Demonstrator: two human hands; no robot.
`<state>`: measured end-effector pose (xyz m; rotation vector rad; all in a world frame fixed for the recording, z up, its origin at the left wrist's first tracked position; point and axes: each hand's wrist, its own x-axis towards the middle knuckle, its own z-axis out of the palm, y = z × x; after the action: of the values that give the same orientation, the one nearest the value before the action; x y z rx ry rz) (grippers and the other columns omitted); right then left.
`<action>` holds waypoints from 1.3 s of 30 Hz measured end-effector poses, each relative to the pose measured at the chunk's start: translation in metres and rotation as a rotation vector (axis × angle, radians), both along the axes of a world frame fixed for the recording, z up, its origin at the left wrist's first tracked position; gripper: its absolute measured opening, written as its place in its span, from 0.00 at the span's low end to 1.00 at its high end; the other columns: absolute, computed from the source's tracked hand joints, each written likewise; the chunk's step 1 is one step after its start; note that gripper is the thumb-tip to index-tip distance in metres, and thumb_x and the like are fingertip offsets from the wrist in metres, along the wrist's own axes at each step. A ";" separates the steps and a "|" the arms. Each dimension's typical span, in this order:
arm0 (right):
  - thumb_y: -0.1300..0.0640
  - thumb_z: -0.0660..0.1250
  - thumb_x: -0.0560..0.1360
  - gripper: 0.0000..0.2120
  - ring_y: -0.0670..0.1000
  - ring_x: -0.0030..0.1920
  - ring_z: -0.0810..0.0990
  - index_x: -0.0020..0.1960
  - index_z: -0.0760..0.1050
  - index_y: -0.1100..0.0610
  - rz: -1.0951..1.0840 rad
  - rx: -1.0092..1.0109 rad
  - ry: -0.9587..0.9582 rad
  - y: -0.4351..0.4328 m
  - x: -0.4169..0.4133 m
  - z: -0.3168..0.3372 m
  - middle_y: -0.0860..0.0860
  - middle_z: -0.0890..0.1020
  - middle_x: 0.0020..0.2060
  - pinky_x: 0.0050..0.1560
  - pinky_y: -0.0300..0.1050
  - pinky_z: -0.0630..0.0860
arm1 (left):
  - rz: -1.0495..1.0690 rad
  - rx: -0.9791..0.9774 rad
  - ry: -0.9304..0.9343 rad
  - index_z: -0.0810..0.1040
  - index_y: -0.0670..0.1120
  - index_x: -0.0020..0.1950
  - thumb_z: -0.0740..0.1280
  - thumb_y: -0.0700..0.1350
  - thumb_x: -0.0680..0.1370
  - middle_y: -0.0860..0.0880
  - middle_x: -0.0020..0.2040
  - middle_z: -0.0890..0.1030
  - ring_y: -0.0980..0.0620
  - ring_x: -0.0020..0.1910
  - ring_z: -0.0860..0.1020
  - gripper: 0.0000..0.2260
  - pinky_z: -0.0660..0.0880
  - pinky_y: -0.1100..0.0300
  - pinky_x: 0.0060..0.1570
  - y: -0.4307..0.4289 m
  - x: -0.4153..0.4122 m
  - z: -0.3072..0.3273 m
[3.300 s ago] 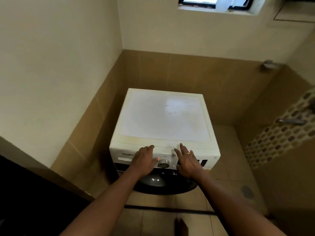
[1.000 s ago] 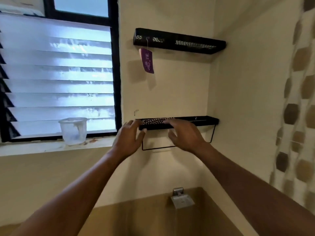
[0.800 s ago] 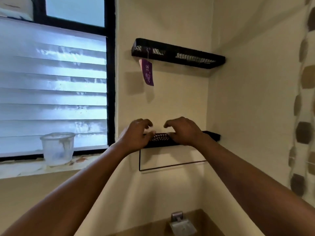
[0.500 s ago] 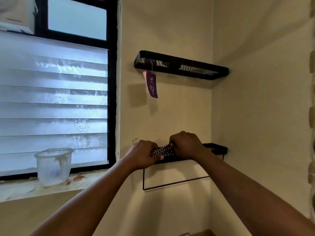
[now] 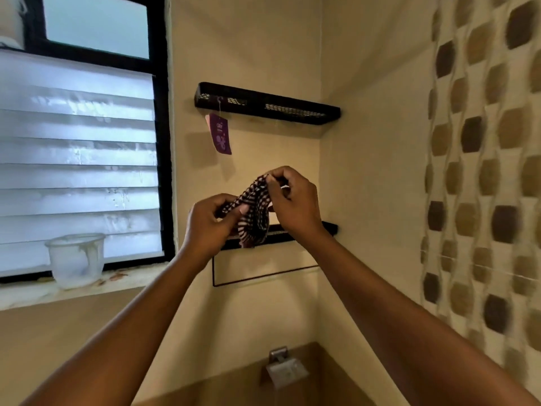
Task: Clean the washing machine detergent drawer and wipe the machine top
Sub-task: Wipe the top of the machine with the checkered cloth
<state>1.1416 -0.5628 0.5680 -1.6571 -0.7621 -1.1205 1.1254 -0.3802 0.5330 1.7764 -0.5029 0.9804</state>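
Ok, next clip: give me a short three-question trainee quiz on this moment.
1. True or false: the checked cloth lies untouched on the lower black shelf.
2. What hangs from the upper black shelf? A) a brush B) a purple tag C) a towel
3. What stands on the window sill?

Key
1. False: the left hand and the right hand both pinch the cloth, holding it up in front of the shelf.
2. B
3. A translucent plastic cup.
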 end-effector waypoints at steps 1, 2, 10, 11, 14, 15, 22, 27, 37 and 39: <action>0.52 0.65 0.82 0.08 0.46 0.46 0.84 0.51 0.81 0.53 0.041 0.037 0.044 -0.005 -0.011 -0.007 0.43 0.84 0.45 0.45 0.55 0.83 | -0.034 -0.047 0.020 0.86 0.51 0.48 0.74 0.50 0.77 0.51 0.43 0.87 0.50 0.43 0.86 0.04 0.83 0.50 0.41 -0.008 -0.018 -0.007; 0.51 0.65 0.81 0.08 0.46 0.46 0.84 0.50 0.81 0.53 0.079 0.065 0.097 -0.011 -0.023 -0.018 0.43 0.84 0.44 0.45 0.56 0.84 | -0.063 -0.098 0.052 0.86 0.48 0.48 0.75 0.46 0.77 0.49 0.43 0.87 0.50 0.42 0.86 0.03 0.82 0.55 0.37 -0.018 -0.038 -0.018; 0.58 0.67 0.82 0.08 0.47 0.38 0.84 0.45 0.81 0.59 0.340 0.095 0.630 -0.027 -0.121 -0.160 0.51 0.84 0.38 0.32 0.42 0.80 | -0.094 -0.445 0.571 0.86 0.44 0.50 0.72 0.46 0.79 0.41 0.47 0.87 0.45 0.44 0.84 0.07 0.81 0.49 0.45 -0.034 -0.172 -0.162; 0.58 0.68 0.81 0.08 0.46 0.38 0.84 0.45 0.81 0.59 0.346 0.075 0.671 -0.025 -0.134 -0.176 0.51 0.84 0.38 0.32 0.40 0.79 | -0.083 -0.474 0.614 0.86 0.43 0.51 0.72 0.46 0.79 0.41 0.47 0.87 0.45 0.43 0.84 0.08 0.81 0.51 0.44 -0.030 -0.187 -0.179; 0.58 0.69 0.81 0.08 0.45 0.38 0.83 0.46 0.82 0.61 0.363 -0.004 0.768 -0.011 -0.179 -0.211 0.52 0.85 0.39 0.34 0.38 0.78 | -0.052 -0.567 0.688 0.84 0.38 0.53 0.72 0.44 0.78 0.40 0.44 0.86 0.46 0.40 0.82 0.10 0.80 0.59 0.37 -0.018 -0.240 -0.217; 0.58 0.68 0.81 0.08 0.45 0.38 0.83 0.46 0.81 0.61 0.393 -0.018 0.799 -0.007 -0.194 -0.219 0.51 0.85 0.38 0.33 0.38 0.78 | -0.049 -0.590 0.694 0.83 0.37 0.53 0.72 0.43 0.78 0.41 0.43 0.86 0.47 0.39 0.82 0.10 0.80 0.59 0.36 -0.014 -0.256 -0.226; 0.57 0.67 0.82 0.09 0.46 0.36 0.83 0.44 0.79 0.59 0.501 -0.049 0.929 0.015 -0.292 -0.232 0.49 0.84 0.34 0.35 0.43 0.79 | 0.033 -0.672 0.746 0.80 0.39 0.57 0.70 0.44 0.81 0.42 0.46 0.86 0.51 0.39 0.83 0.10 0.83 0.55 0.36 0.015 -0.365 -0.263; 0.60 0.66 0.82 0.08 0.43 0.34 0.82 0.46 0.81 0.59 0.443 0.032 0.931 0.026 -0.369 -0.236 0.48 0.84 0.35 0.31 0.40 0.79 | 0.036 -0.645 0.585 0.77 0.40 0.54 0.73 0.62 0.74 0.50 0.41 0.84 0.56 0.38 0.81 0.25 0.77 0.58 0.36 0.000 -0.453 -0.278; 0.58 0.66 0.83 0.10 0.50 0.39 0.83 0.53 0.81 0.64 0.366 0.074 1.065 -0.009 -0.470 -0.248 0.53 0.85 0.39 0.37 0.47 0.84 | 0.152 -0.107 0.517 0.80 0.47 0.45 0.68 0.42 0.81 0.51 0.40 0.81 0.59 0.38 0.77 0.06 0.71 0.64 0.37 -0.023 -0.524 -0.276; 0.58 0.66 0.82 0.09 0.49 0.40 0.84 0.52 0.82 0.62 0.347 0.028 1.059 -0.020 -0.486 -0.257 0.51 0.85 0.39 0.38 0.46 0.83 | 0.204 -0.049 0.542 0.77 0.49 0.46 0.65 0.44 0.83 0.50 0.40 0.79 0.55 0.39 0.77 0.07 0.72 0.58 0.38 -0.029 -0.541 -0.277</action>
<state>0.6555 -0.5823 0.3115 -1.7034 -0.2947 0.0602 0.5844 -0.4093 0.2556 1.9758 0.0444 0.5954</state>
